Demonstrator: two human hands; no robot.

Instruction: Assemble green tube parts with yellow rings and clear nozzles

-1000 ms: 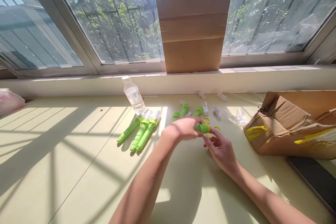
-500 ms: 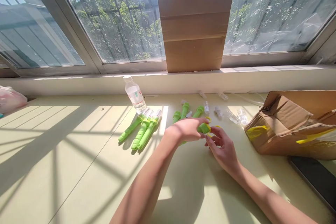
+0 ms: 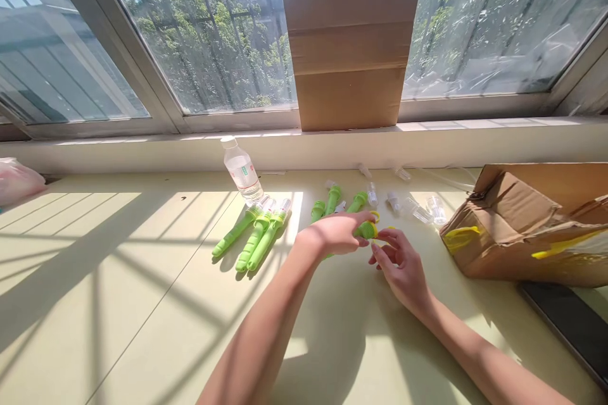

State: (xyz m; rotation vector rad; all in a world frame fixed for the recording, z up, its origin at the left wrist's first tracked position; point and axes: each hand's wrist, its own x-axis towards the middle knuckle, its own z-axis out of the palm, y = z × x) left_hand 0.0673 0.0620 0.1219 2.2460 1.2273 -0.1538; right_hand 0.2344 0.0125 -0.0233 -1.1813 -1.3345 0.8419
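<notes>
My left hand [image 3: 332, 232] is closed round a green plastic tube [image 3: 365, 230], whose ribbed end points towards my right hand. A yellow ring [image 3: 374, 216] shows by the fingers at that end. My right hand [image 3: 398, 261] meets it from the right, thumb and fingers pinched at a small yellow plastic piece [image 3: 390, 228] that is mostly hidden. Behind my left hand lie several more green tubes [image 3: 357, 202] with ribbed necks. To the left, three green tubes [image 3: 259, 237] with clear caps lie side by side.
A water bottle [image 3: 242, 171] stands behind the three tubes. Several clear plastic caps [image 3: 418, 209] lie scattered at the back right. An open cardboard box [image 3: 522, 247] stands at the right, with a dark flat object [image 3: 565, 323] in front. A pinkish plastic bag [image 3: 19, 181] sits far left.
The view has shifted very slightly. My hands stay together at the tube's end, with only a small shift of the fingers and of the tube between them.
</notes>
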